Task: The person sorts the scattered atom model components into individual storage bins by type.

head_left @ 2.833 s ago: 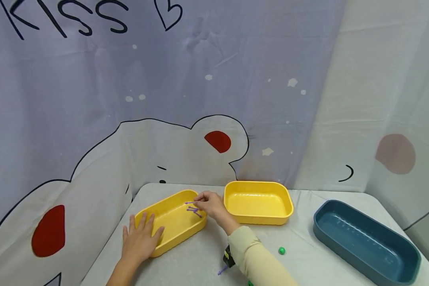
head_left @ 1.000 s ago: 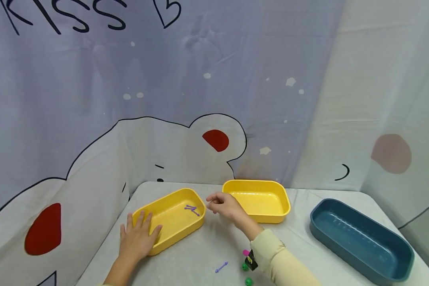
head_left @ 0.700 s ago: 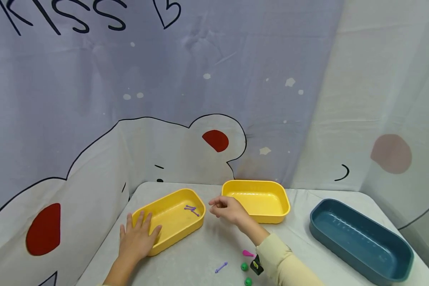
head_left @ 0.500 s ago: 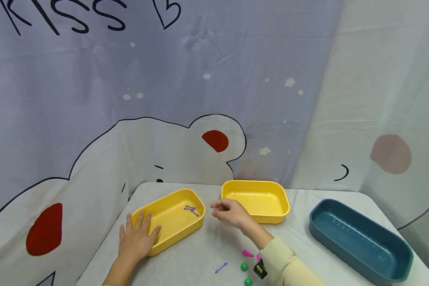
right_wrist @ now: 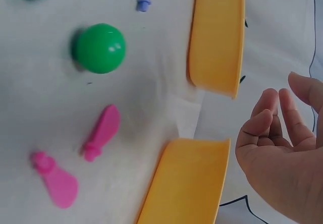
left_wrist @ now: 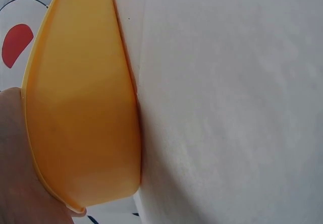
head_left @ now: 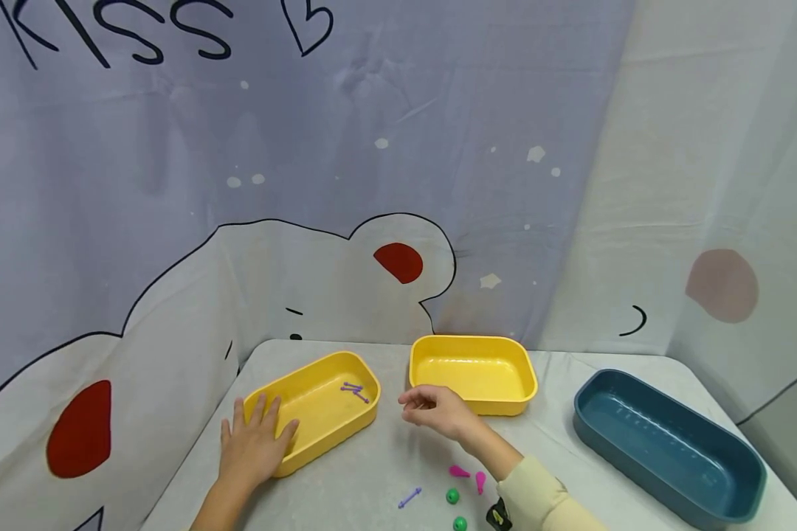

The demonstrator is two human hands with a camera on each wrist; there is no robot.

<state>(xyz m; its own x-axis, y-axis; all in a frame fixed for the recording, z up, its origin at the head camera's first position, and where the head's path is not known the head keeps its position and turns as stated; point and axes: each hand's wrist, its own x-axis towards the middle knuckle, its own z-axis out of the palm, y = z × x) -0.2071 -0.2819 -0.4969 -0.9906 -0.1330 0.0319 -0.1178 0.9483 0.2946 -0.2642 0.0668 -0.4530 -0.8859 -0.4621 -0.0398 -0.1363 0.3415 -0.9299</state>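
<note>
Between the two yellow trays, the right hand (head_left: 445, 414) is hovering above the table (head_left: 345, 494), fingers loosely bent, thumb parted from them, apparently holding nothing. Loose purple rod (head_left: 409, 498) is lying flat on the cloth, nearer the person than this hand and slightly to its left. Key relation, by my reading: the rod is sitting below and towards the body from the right fingers, not straight under them. Right hand is being the nearer one; left hand (head_left: 254, 446) is resting well off to the left, fingers spread over the near-left end of the left yellow tray (head_left: 308, 409), touching its rim, not gripping round anything that I am seeing.

Rod's long axis is slanting near-left to far-right, far end aiming roughly towards the right forearm; both ends are showing small knobs, so no clear front. Tray's long axis is running near-left to far-right too, its far end pointing towards the right yellow tray (head_left: 474, 369). Small purple pieces (head_left: 353, 389) are lying inside that far end, left of the right fingers. Two green balls (head_left: 452, 495) and two pink pieces (head_left: 460, 471) are lying just right of the rod.
</note>
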